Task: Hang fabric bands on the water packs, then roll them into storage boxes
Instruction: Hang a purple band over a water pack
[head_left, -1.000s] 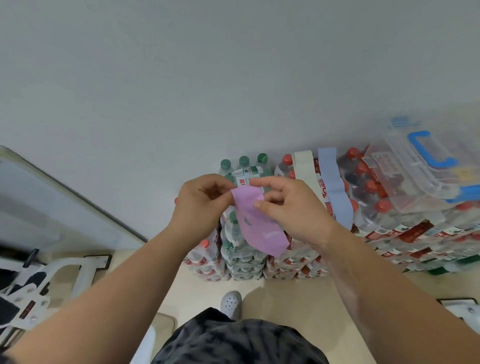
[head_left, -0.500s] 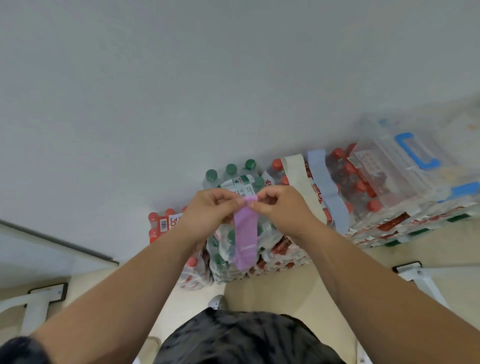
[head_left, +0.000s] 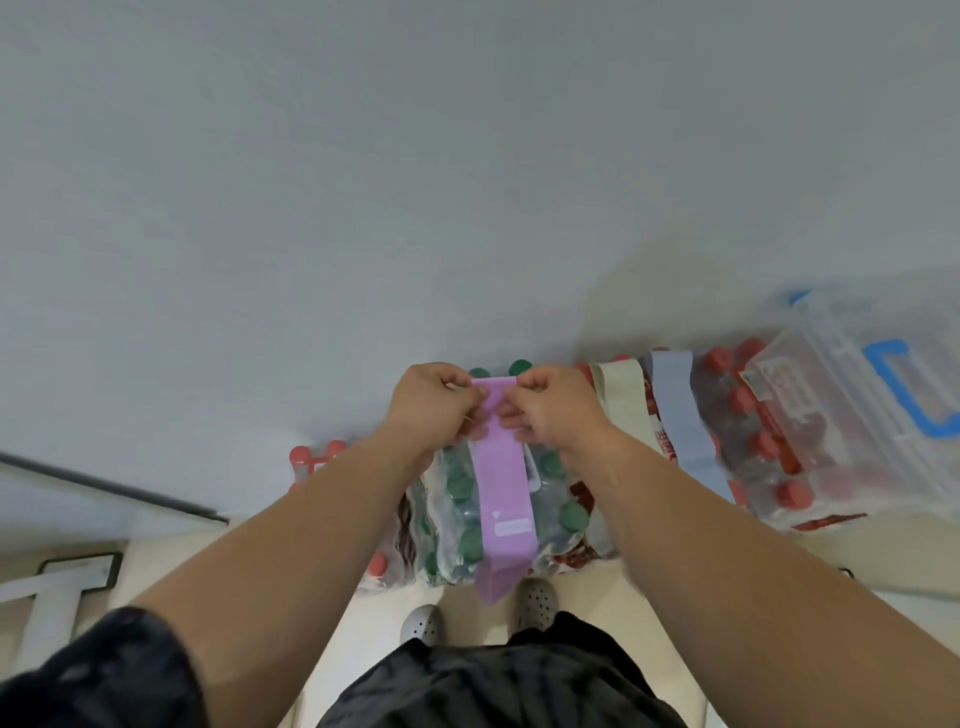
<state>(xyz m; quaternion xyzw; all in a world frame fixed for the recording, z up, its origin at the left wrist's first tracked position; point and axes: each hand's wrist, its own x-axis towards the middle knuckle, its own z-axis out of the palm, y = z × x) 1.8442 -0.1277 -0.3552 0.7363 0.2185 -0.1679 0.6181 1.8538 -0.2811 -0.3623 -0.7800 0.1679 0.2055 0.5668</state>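
A purple fabric band (head_left: 504, 499) lies lengthwise over the top of the green-capped water pack (head_left: 457, 514), its lower end hanging past the pack's near edge. My left hand (head_left: 436, 410) and my right hand (head_left: 550, 410) each pinch one side of the band's far end, above the pack's back edge. To the right, a cream band (head_left: 621, 400) and a light blue band (head_left: 675, 405) hang over red-capped water packs (head_left: 753, 447).
A clear storage box (head_left: 857, 410) with blue handles stands on the red-capped packs at the right. More red-capped bottles (head_left: 311, 460) sit left of the green pack. The grey wall is just behind the packs. My white shoes (head_left: 423, 623) stand on the beige floor; a white frame (head_left: 57, 597) lies at the left.
Both hands have carried the purple band forward and spread it flat along the top of the green-capped pack; before, it hung folded between my fingers above the pack.
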